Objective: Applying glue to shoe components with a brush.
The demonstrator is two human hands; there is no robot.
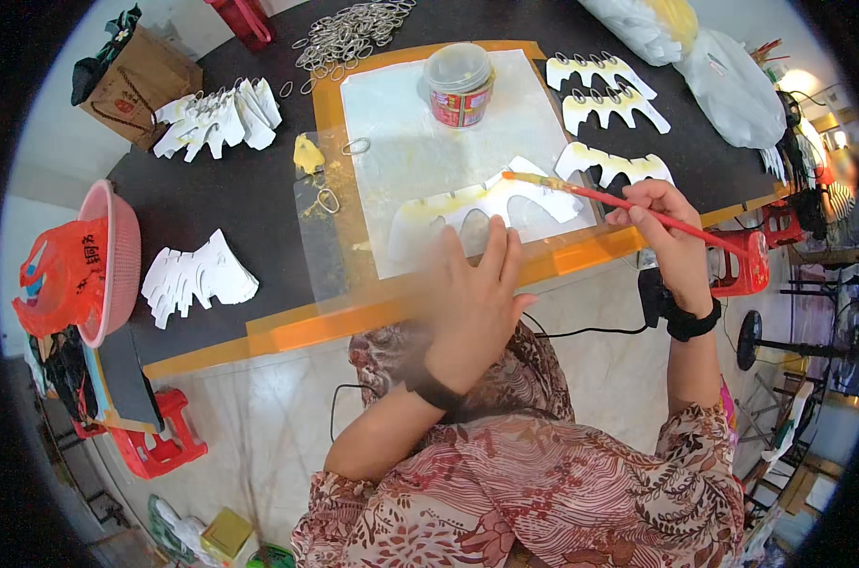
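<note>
My right hand [674,237] grips a red-handled paintbrush [595,195] between thumb and fingers. Its yellow-stained bristles are at the upper edge of a white scalloped cut-out [427,208], which has a yellowish smear along that edge. My left hand [477,308] lies over the lower edge of this piece with its fingers stretched out; part of it is blurred. Beneath is a white sheet [382,104] on the table. A clear round tub [460,85] with a red printed label stands behind the cut-out. To the right lie similar cut-outs [614,168], some with metal rings along their top edges.
Metal rings [349,38] are heaped at the back. Ringed cut-outs [216,118] and a white stack [200,277] lie left, near a pink basket [122,256] and a brown paper bag [141,85]. Orange tape [287,331] lines the table's front edge. White plastic bags [733,90] sit right.
</note>
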